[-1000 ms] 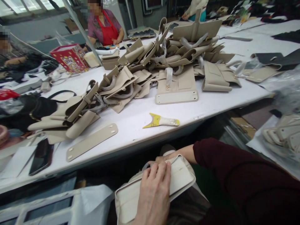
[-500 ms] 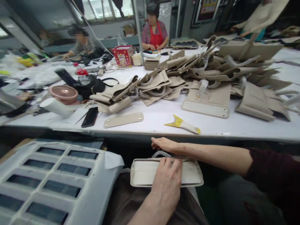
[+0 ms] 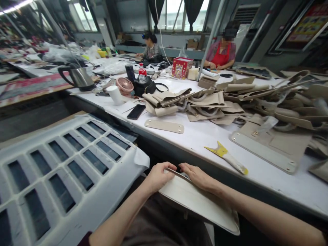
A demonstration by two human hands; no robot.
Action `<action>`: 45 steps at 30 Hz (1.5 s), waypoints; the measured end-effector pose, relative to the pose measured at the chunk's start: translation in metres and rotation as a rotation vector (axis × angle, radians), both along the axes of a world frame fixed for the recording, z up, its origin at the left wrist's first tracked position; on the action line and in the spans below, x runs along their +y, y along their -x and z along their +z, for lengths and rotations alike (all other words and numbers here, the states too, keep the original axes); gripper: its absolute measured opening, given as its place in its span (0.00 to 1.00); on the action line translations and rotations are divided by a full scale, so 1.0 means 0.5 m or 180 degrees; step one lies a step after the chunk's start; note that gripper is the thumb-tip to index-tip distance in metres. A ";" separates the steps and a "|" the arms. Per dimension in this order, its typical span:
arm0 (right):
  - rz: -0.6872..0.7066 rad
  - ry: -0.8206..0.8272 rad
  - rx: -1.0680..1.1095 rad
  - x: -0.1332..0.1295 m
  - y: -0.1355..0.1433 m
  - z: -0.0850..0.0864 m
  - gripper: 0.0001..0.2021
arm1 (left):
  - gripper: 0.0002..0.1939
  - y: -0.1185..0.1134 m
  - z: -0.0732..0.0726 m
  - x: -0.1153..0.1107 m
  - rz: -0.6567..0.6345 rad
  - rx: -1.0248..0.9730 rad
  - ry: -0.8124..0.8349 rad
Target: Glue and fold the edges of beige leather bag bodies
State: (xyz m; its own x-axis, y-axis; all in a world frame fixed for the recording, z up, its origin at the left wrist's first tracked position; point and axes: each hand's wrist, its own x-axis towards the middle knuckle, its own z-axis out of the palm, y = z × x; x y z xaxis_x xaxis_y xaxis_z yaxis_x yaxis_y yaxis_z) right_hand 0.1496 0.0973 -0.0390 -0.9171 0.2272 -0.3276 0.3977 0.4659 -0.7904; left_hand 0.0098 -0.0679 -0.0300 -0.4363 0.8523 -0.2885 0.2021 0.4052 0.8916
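Observation:
On my lap lies a beige handbag (image 3: 197,200), tilted, with its pale inner side or base facing up. My left hand (image 3: 159,177) pinches the bag's near-left end, the thumb over its edge. Along the far long edge, my right hand (image 3: 201,178) grips the bag, its fingertips close to the left hand's; part of its grip is hidden behind the bag. On the table ahead lie a yellow-and-white forked tool (image 3: 227,157) and a beige strip with metal studs at its ends (image 3: 164,125).
A pile of beige bag pieces (image 3: 256,99) covers the table's right side. A phone (image 3: 136,111), a white roll (image 3: 115,95), a pink fan (image 3: 124,86) and a kettle (image 3: 80,78) stand further left. A slotted grey plastic crate (image 3: 58,177) is beside my lap. Two people sit across the table.
My view has swung left. My left hand has moved from inside the bag to its left end, and my right hand has come onto its far edge. The bag has turned and tilted.

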 end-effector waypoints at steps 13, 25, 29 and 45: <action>0.0454 0.0089 -0.0028 -0.021 0.027 0.019 0.29 | 0.16 0.021 -0.017 -0.003 -0.0167 -0.0264 -0.0109; 0.0751 -0.0258 0.0005 -0.050 0.048 0.051 0.27 | 0.21 0.041 0.006 -0.022 -0.0372 -0.0943 -0.0023; 0.0830 -0.0634 -0.0004 -0.050 0.054 0.041 0.28 | 0.23 0.064 0.013 -0.020 -0.0590 -0.1487 -0.0077; 0.1250 0.0220 -0.0743 0.069 -0.110 0.097 0.26 | 0.20 0.084 0.043 0.088 -0.1705 0.0097 0.0840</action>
